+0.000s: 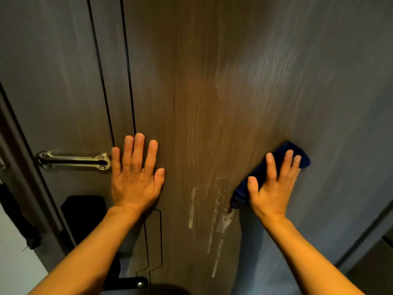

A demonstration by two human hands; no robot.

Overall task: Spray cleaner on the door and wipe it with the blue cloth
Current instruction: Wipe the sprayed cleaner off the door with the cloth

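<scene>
Door (212,103) under inspection: a dark wood-grain panel that fills nearly the whole view, standing directly ahead of me and seen from close range. Wet streaks of cleaner (221,220) run down the panel in pale vertical lines between my two hands, with fainter smear marks higher up. I judge from this that spraying is done and wiping is in progress; no spray bottle is in view.

My right hand (274,186) lies open and flat on the blue cloth (282,165), fingers spread, pressing it against the door rather than clutching it. The grip is therefore apart, with the palm doing the work. The cloth is bunched lengthwise and tilted, its lower end just beside the top of the wettest streak. A flat palm spreads pressure over the cloth, which suits broad strokes.

My left hand (136,175) is also open, fingers together and pointing up, planted bare on the door and holding nothing. I judge it is there to brace the panel and steady my body while the other hand pushes.

Fittings noted: a metal latch plate (74,161) just left of the left hand, a black lock body (85,211) below it, and a dark handle (131,283) at the bottom edge.

Remaining work, in my estimate: the drips below the cloth are not yet wiped. Left standing, they may run further down.
</scene>
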